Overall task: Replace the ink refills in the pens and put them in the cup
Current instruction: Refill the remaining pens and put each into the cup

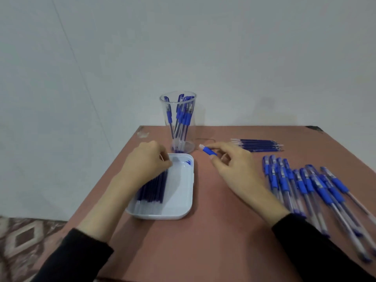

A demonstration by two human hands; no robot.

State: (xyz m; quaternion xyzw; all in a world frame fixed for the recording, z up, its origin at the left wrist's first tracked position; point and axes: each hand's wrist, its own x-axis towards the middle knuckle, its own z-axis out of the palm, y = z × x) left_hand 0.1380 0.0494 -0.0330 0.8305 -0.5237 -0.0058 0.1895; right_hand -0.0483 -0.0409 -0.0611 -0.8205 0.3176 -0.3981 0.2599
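Several pens point(181, 117) in cup point(192, 136); tray point(179, 200) refills point(154, 188) prob. in L hand point(146, 159), R hand point(234, 165): grip point(209, 151).

A reddish-brown table point(223, 241) is seen across the lower middle and right of the frame. Behind it, the whole upper half is taken up by a pale grey wall point(203, 47). A carpet point(24, 241) patterned in brown and cream diamonds is shown at the lower left. A small clear scrap point(143, 134) is laid at the table's far left corner, and dark chipping is seen at its far right corner point(315, 128).
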